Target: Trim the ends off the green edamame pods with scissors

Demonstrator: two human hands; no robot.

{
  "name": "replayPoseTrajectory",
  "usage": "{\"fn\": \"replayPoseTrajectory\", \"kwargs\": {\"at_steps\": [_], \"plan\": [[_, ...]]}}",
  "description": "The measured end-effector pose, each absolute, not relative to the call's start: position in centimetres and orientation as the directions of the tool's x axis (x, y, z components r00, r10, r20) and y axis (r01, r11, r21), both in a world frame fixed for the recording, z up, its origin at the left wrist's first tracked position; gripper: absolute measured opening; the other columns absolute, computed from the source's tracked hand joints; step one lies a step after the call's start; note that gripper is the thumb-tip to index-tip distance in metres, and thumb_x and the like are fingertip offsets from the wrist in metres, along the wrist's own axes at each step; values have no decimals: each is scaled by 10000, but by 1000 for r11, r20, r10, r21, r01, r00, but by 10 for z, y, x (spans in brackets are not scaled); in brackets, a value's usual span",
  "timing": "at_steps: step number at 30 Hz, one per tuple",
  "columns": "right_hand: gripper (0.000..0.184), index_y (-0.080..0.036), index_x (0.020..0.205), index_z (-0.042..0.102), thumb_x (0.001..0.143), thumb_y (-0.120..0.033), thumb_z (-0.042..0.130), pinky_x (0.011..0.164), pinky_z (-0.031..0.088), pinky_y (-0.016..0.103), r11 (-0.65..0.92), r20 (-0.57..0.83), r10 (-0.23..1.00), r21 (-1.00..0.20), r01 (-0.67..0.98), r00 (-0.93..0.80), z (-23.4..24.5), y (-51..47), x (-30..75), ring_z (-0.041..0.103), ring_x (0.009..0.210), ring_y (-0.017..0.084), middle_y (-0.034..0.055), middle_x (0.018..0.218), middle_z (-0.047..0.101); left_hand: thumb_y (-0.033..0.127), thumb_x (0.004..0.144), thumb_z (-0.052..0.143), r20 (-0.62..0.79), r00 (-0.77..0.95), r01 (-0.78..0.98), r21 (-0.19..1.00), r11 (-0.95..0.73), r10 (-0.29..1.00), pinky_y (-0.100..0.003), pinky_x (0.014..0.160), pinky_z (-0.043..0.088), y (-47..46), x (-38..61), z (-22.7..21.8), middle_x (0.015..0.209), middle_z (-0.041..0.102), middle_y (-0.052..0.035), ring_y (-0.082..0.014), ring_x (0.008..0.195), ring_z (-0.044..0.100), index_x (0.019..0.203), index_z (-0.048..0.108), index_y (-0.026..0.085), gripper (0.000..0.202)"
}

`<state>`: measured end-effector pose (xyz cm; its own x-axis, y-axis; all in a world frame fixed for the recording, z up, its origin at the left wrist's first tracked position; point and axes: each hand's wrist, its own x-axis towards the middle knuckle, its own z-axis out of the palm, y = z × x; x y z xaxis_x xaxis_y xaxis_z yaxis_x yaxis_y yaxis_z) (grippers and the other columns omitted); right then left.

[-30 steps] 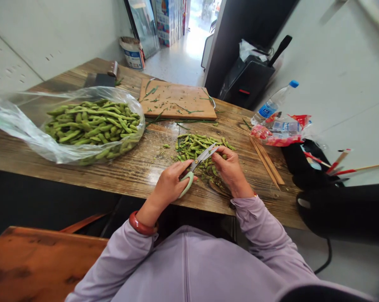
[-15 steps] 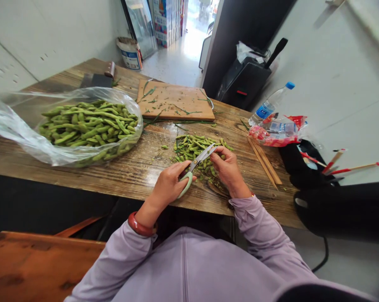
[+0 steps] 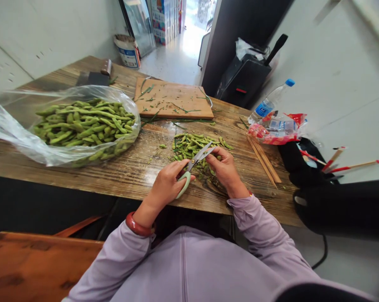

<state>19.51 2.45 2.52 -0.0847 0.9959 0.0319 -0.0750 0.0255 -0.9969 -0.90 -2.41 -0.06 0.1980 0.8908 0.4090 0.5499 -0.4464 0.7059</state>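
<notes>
My left hand [image 3: 167, 182] is closed round the pale green handles of a pair of scissors [image 3: 193, 165]. Their blades are parted a little and point up and to the right. At the blade tips, my right hand [image 3: 225, 167] is pinched, with a green edamame pod mostly hidden by the fingers. Beneath both hands lies a loose pile of edamame pods [image 3: 189, 144] with small trimmings around it. A clear plastic bag [image 3: 131, 98] full of more pods [image 3: 88, 123] sits open to the left.
On the wooden table [image 3: 145, 161], a cutting board [image 3: 173, 94] with green scraps lies behind the pile. A cleaver [image 3: 98, 77] rests at the far left. Rightward are chopsticks [image 3: 263, 161], a water bottle [image 3: 266, 105], a red-and-clear package [image 3: 280, 128] and a black holder [image 3: 298, 163].
The scissor blades have parted slightly more near the right hand's fingertips. Both hands stay almost in place, and the whole view has shifted a little.
</notes>
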Motion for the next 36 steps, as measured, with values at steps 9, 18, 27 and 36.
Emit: {"fn": "replayPoseTrajectory", "kwargs": {"at_steps": [9, 18, 27, 36], "plan": [[317, -205, 874, 673, 736, -449, 822, 415, 247, 185, -20, -13, 997, -996, -92, -75, 22, 26, 188, 339, 484, 47, -61, 650, 532, 343, 871, 695, 380, 128, 525, 758, -388, 916, -322, 948, 570, -22, -8, 0, 1191, 773, -101, -232, 1064, 729, 1236, 702, 192, 395], [298, -195, 867, 557, 792, -319, 818, 338, 200, 88, -251, -231, 966, -729, -637, -116, 30, 51, 223, 249, 402, -13, -104, 643, 484, 302, 872, 704, 386, -89, 521, 804, -287, 918, -342, 970, 560, -24, -10, 0, 1192, 778, -98, -235, 1068, 730, 1239, 712, 185, 386], [405, -219, 718, 455, 832, -426, 784, 305, 179, 159, -170, -203, 979, -814, -556, -2, 40, 55, 219, 242, 377, 29, -99, 559, 393, 331, 849, 722, 392, -34, 527, 789, -317, 919, -367, 961, 573, -24, -7, -7, 1173, 775, -104, -247, 1055, 725, 1248, 704, 197, 422], [251, -216, 828, 554, 842, -336, 774, 347, 223, 125, 102, 204, 955, -907, -408, -216, 152, 67, 143, 289, 433, 2, -78, 695, 483, 228, 865, 695, 351, -15, 620, 738, -266, 936, -372, 964, 577, -27, -4, -5, 1196, 757, -115, -250, 1065, 723, 1282, 674, 188, 420]]}}
